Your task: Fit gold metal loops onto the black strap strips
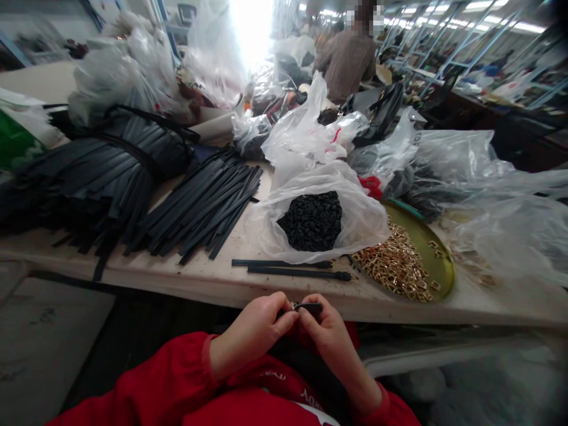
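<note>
My left hand [255,331] and my right hand [326,334] meet just below the table's front edge, both in red sleeves. Together they pinch the end of a black strap [309,307], with a small metal piece showing between the fingertips. Two finished black straps [288,268] lie on the table right in front of my hands. An open plastic bag of small black loops [313,220] sits behind them. A green round tray [437,251] with several gold buckles [394,263] lies to the right.
Heaps of black straps [199,204] and a bigger bundle [102,165] cover the left of the table [213,284]. Clear plastic bags [488,195] crowd the right and back. Another person [348,56] works at the far end.
</note>
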A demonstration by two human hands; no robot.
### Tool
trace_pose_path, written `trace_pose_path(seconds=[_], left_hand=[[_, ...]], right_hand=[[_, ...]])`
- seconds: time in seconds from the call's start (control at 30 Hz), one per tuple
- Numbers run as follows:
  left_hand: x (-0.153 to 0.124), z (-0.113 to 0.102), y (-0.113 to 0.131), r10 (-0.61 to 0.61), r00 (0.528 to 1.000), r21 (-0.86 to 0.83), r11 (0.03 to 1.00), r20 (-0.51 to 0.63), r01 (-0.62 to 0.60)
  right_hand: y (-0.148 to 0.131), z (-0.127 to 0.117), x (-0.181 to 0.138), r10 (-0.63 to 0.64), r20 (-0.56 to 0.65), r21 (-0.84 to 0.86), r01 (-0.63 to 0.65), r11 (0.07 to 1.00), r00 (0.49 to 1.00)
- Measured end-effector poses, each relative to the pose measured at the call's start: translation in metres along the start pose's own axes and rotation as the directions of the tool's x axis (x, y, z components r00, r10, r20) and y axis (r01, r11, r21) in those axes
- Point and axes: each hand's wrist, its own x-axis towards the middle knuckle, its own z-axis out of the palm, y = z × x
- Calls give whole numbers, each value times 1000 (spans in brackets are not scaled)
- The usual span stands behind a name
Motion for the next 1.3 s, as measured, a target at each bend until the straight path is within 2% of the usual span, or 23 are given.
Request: trace_pose_path(seconds=[0.1, 0.23, 0.33, 0.4, 0.43, 0.5, 0.53, 0.6, 0.63, 0.7, 0.83, 0.87, 0.93, 1.0, 1.03, 1.07, 1.13, 1.3], left_hand=[[5, -5, -1, 2, 1000, 17, 1000, -6, -2], [15, -8, -4, -12, 1000, -48, 999, 17, 13], [23, -11, -4, 57, 995, -134, 990, 82, -46], [29, -14, -3, 102, 990, -137, 987, 95, -89], [31, -16, -3, 102, 991, -128, 988, 81, -91], [36, -19, -2, 74, 997, -126, 990, 24, -70], [39, -21, -2, 60, 998, -133, 989, 5, -59], [42, -22, -3, 43, 999, -158, 987, 12, -41], [42, -23, -3, 37, 999, -169, 985, 21, -33], [44, -24, -5, 18, 999, -185, 983, 43, -10], [45, -27, -7, 5, 1000, -215, 977, -5, -6], [46, -28, -7, 6, 1000, -222, 975, -30, -13], [47, -29, -6, 11, 997, -245, 969, -72, -29], [48, -30, -3, 14, 995, -286, 957, -96, -41], [47, -29, -1, 12, 995, -313, 949, -101, -43], [47, -28, 1, 8, 995, -342, 939, -102, -42], [44, -25, 4, -3, 997, -398, 917, -82, -30], [34, -19, 10, -26, 998, -526, 849, 49, 48]], right_hand=[[0, -2, -1, -81, 31, -86, 84, 993, 996], [-7, -8, 2, -100, 124, -159, 120, 980, 987], [-23, -24, 20, -114, 237, -237, 171, 956, 965], [-36, -39, 45, -179, 196, -292, 231, 928, 964], [-41, -47, 60, -242, 116, -336, 267, 903, 963], [-48, -59, 96, -381, -39, -502, 312, 807, 924], [-48, -63, 113, -438, -37, -617, 324, 717, 898], [-45, -65, 143, -425, 62, -795, 301, 526, 903], [-42, -64, 154, -400, 92, -841, 286, 459, 912], [-36, -62, 168, -365, 110, -876, 264, 404, 925], [-35, -64, 163, -400, 70, -868, 254, 427, 914], [-37, -65, 155, -416, 42, -843, 256, 473, 909], [-43, -63, 134, -394, -25, -688, 270, 673, 919], [-47, -57, 109, -287, -48, -381, 248, 891, 957], [-48, -53, 95, -230, -29, -231, 218, 948, 973], [-48, -48, 83, -198, -10, -131, 195, 972, 980], [-46, -39, 63, -203, -6, -59, 202, 978, 979], [-38, -28, 39, -393, -65, -247, 367, 897, 917]])
